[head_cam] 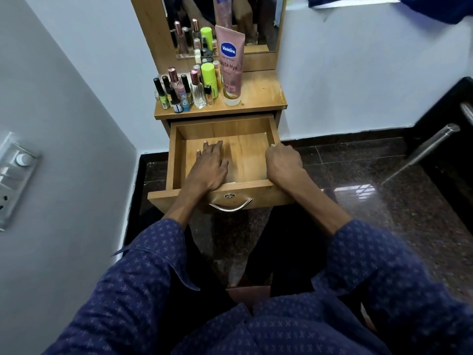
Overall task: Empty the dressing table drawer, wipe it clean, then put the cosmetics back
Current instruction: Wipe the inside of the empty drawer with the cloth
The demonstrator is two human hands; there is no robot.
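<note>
Pressing my left hand (210, 166) spread flat inside the drawer (176, 160), my right hand (282, 162) grips its right wall.

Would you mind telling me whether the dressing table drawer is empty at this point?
Empty: the drawer shows bare wood, with only the left hand flat inside; the cosmetics stand on the tabletop.

Even, moderately bright light in my view. Window glare reflects off the polished floor (358, 188) at right. Wide-angle bending at frame edges; my sleeves (143, 290) appear soft.
</note>
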